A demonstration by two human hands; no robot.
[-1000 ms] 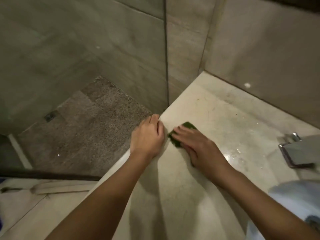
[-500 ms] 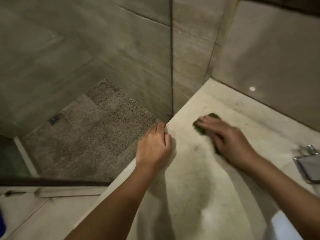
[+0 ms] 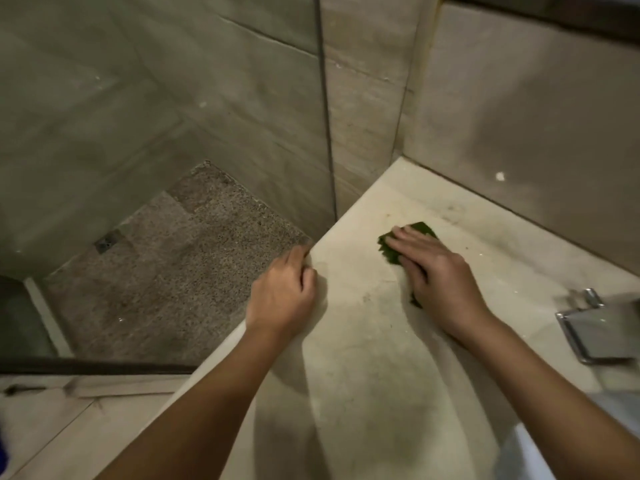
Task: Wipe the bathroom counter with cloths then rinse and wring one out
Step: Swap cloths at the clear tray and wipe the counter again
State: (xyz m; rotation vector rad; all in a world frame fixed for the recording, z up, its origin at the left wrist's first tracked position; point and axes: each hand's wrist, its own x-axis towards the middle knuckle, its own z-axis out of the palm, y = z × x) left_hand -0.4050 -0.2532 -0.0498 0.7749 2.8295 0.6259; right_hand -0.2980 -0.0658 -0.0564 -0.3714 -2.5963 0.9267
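Pressing a green cloth point(image 3: 420, 232) flat on the counter point(image 3: 363, 375) with the right hand point(image 3: 440, 282).

The right hand lay flat on the cloth with its fingers straight, so it was pushing down and not grabbing. The cloth sat on the counter near the counter's far corner, and most of it was hidden under the hand; only its far end peeked out. The left hand point(image 3: 282, 299) was at the counter's left edge, with its fingers curled over that edge and holding on to it. A shiny metal tap point(image 3: 595, 334) stood at the counter's right side, well apart from the cloth. A speckled brown floor point(image 3: 173, 271) lay lower down, past the counter's left edge. Grey wall tiles point(image 3: 519, 116) rose behind the counter.
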